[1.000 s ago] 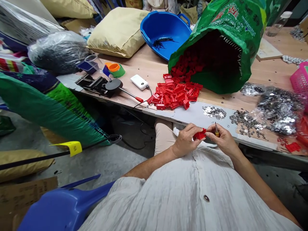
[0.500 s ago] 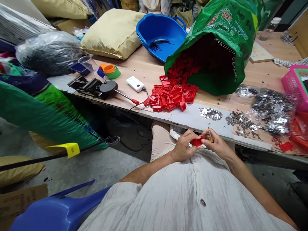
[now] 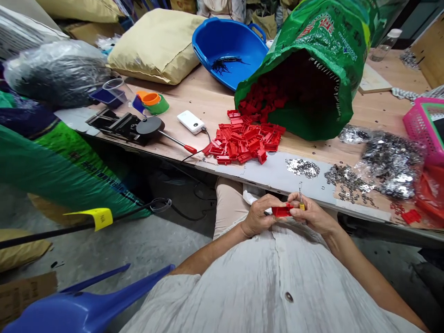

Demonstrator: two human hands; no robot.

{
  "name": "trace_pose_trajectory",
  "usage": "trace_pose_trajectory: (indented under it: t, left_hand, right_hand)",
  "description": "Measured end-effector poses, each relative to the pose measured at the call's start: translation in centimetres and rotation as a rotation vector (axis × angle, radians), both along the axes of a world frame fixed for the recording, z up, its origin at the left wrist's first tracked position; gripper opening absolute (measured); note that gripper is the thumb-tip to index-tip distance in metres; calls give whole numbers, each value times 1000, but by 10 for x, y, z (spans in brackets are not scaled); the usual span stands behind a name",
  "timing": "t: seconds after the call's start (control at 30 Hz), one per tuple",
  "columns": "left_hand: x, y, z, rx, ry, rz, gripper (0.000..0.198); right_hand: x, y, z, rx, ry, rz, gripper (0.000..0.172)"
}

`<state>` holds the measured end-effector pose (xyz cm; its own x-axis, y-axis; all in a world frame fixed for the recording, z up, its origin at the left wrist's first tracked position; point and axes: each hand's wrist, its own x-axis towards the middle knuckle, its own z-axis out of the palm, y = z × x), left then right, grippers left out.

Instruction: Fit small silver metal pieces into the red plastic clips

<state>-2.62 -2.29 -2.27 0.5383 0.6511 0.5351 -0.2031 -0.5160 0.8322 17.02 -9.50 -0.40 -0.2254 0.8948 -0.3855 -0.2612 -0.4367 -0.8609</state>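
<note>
My left hand (image 3: 261, 214) grips one end of a red plastic housing (image 3: 281, 211) just above my lap. At its other end, the fingertips of my right hand (image 3: 314, 214) touch the same housing. Tucked in the right hand is a small yellow-handled tool (image 3: 302, 206), its thin metal shaft pointing up; its tip is too small to make out. Beyond my hands, a pile of red plastic housings (image 3: 243, 141) spills from a green woven sack (image 3: 298, 132). Small flat silver metal pieces (image 3: 302, 168) lie at the table edge, with darker metal pieces (image 3: 348, 180) to their right.
A blue basin (image 3: 204, 46) holds thin black strips. On the left stand a black clamp-like fixture (image 3: 114, 126) with a red-tipped lever and a white power bank (image 3: 191, 121) with a cable. A bag of metal parts (image 3: 391, 162) and a pink basket (image 3: 423, 122) are at right.
The red housing has been turned between my hands, so more of its open side shows. The left fingers have shifted on it. The view has moved slightly.
</note>
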Motion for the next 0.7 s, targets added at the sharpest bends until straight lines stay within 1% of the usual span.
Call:
trace_pose_trajectory:
  t: [0.07,0.1,0.13,0.2,0.23,0.27,0.33,0.4,0.5,0.63,0.7]
  left_hand:
    - [-1,2,-2,-146,23,27,34]
    - [-2,3,-2,-240,27,41,34]
    - [-2,4,-2,-340,19,54,34]
    - [-2,5,0,-532,-17,58,34]
    - [-2,6,1,-607,-37,51,34]
    - [-2,6,2,-661,-52,41,33]
    - [-2,7,5,-723,-68,34,33]
    - [-3,8,6,-755,-71,37,33]
    - [-4,9,6,-784,-70,49,33]
    - [-5,10,3,-788,-73,57,35]
    - [-5,10,2,-790,-84,57,36]
  right_hand:
    - [7,10,7,62,-151,52,44]
    - [12,17,11,111,-277,55,43]
    - [18,25,14,180,-448,1,40]
    - [30,42,17,317,-908,-161,25]
    - [36,50,17,370,-1109,-198,19]
    - [41,57,16,414,-1260,-200,16]
    - [47,68,12,469,-1450,-141,15]
    - [49,75,7,489,-1544,-83,16]
    - [47,81,3,480,-1624,-50,16]
    - [48,86,2,466,-1618,-24,11]
    - [51,87,4,478,-1573,-44,9]
